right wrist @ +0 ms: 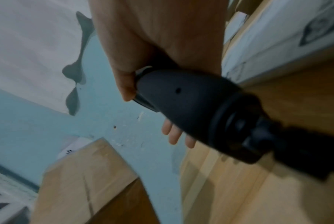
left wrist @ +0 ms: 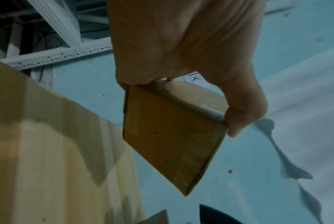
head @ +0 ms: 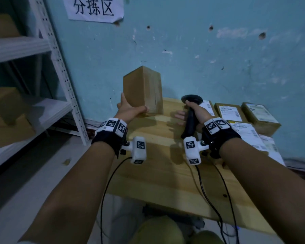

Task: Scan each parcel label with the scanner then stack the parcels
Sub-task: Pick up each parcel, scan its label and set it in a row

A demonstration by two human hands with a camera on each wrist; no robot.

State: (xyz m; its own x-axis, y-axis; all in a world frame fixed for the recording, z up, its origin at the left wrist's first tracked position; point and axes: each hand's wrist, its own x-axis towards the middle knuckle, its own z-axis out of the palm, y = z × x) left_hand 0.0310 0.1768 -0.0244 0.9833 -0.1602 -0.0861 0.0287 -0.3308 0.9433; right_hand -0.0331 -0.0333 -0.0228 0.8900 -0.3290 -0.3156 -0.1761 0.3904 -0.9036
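My left hand [head: 130, 110] grips a plain brown cardboard parcel [head: 143, 90] by its lower end and holds it upright over the table's far left corner. The left wrist view shows my thumb [left wrist: 237, 121] and fingers pinching the parcel [left wrist: 172, 136] by one edge. The faces turned to me carry no label. In the right wrist view, a white patch shows on the parcel's [right wrist: 85, 174] far side. Just right of the parcel, my right hand [head: 194, 110] grips the black handheld scanner [head: 189, 120] by its handle, head up. The scanner [right wrist: 200, 113] fills the right wrist view.
Several labelled parcels [head: 229, 111] lie along the back right of the wooden table [head: 165, 173], against the blue wall. A white metal shelf rack [head: 60, 67] with cardboard boxes stands to the left. Black cables run from my wrists across the table's front.
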